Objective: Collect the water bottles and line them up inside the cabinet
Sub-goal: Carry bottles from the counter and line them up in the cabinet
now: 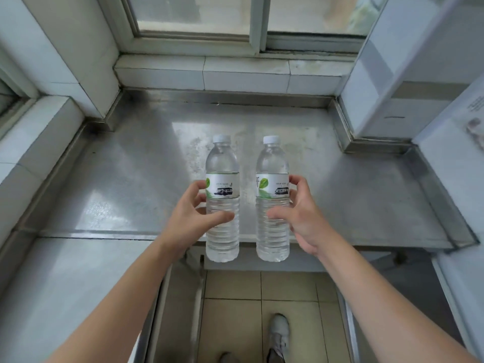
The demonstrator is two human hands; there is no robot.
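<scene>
Bottles [222, 226] [272, 226] gripped upright, one per hand [191, 218] [301, 221].

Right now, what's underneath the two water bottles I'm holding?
Both bottles hang in the air. Below the left bottle and the right bottle show the steel counter's front edge and the tiled floor. The counter strip directly behind them is hidden.

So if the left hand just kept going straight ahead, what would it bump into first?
The left hand is curled round the left bottle, so that bottle leads. Straight on, past the steel counter, the tiled ledge under the window looks like the first thing met, though depth is hard to judge.
</scene>
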